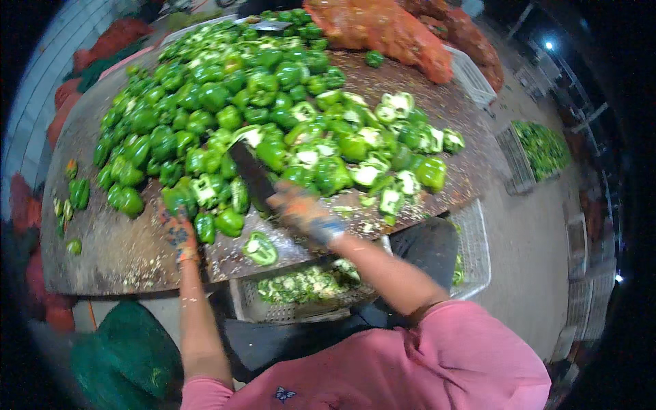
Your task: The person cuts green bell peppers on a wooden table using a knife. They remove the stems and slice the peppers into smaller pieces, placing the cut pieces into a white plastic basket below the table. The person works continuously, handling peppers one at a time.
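Observation:
My right hand, in a stained work glove, is closed around the handle of a broad dark-bladed knife. The blade points up and left over the pile of green bell peppers. My left hand, gloved as well, is at the near edge of the pile. Its fingers meet a green bell pepper, but blur hides whether they grip it. Between my hands, a cut pepper half lies on the wooden table. Cut, pale-centred peppers are heaped to the right of the knife.
Below the table edge is a plastic crate with pale green pieces. Another white crate stands by my right leg. An orange mesh sack lies on the far side. A green sack is at lower left. Seeds litter the tabletop.

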`<state>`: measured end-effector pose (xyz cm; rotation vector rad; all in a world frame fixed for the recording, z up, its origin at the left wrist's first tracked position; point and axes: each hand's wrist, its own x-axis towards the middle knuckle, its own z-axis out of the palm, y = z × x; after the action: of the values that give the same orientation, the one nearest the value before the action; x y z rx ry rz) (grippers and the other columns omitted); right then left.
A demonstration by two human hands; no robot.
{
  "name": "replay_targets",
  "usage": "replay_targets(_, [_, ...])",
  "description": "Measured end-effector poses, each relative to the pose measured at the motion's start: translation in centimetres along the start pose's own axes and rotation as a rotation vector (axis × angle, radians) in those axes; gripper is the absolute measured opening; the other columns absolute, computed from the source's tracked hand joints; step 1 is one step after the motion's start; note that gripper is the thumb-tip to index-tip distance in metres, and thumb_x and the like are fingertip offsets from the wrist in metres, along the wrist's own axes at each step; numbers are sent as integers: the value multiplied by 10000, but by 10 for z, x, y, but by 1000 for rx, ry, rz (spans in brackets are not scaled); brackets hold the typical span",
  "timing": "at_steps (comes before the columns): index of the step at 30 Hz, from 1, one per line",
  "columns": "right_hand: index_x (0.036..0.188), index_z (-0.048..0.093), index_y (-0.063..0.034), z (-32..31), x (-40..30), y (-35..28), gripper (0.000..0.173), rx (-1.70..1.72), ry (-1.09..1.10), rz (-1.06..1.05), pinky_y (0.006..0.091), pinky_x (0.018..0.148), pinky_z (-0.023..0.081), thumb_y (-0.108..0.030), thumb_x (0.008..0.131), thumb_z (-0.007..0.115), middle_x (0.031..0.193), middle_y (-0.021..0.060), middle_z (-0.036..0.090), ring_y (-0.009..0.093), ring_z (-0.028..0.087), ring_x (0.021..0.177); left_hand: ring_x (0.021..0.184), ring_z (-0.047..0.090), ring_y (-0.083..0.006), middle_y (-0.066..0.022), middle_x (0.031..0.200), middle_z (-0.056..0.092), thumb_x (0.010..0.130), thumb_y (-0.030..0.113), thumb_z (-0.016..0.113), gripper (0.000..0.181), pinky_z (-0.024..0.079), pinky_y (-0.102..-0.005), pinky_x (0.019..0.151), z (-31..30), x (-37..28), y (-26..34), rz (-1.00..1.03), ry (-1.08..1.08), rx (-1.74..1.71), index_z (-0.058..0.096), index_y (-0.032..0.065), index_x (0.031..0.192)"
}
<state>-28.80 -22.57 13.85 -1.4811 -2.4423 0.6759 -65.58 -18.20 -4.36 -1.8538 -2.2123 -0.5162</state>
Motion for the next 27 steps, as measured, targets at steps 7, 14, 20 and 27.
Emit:
replay_targets(7, [964,585,-59,-128,-235,254,219,-297,763,947,392,698,491,-217,824,527,895,154,618,289,619,805,966,548,-295,-145,1062,555,731,103,629,370,440,-359,842,-150,-20,312,486,4,-783,534,41,1083])
replay_targets(14, [1177,451,-81,-69,-300,371,357,-43,684,856,368,663,499,-194,840,487,1010,154,584,256,601,869,1106,463,-358,-204,1237,434,655,216,725,847,396,-401,926,-146,-99,601,798,-581,-691,260,133,1358])
replay_targets(20, [1258,419,-138,-52,-231,319,501,304,784,832,440,828,425,-339,821,557,1094,82,557,237,551,943,953,536,-363,-223,1066,503,628,186,699,828,450,-393,812,-106,-114,637,772,-572,-664,285,90,1339])
replay_targets(27, [1274,374,-47,-60,-257,288,395,1837,988,73,297,920,416,-198,912,418,1237,85,467,177,474,1115,1079,426,-345,-155,1152,465,641,64,668,608,342,-418,916,-191,-129,596,876,-397,-836,446,93,1206])
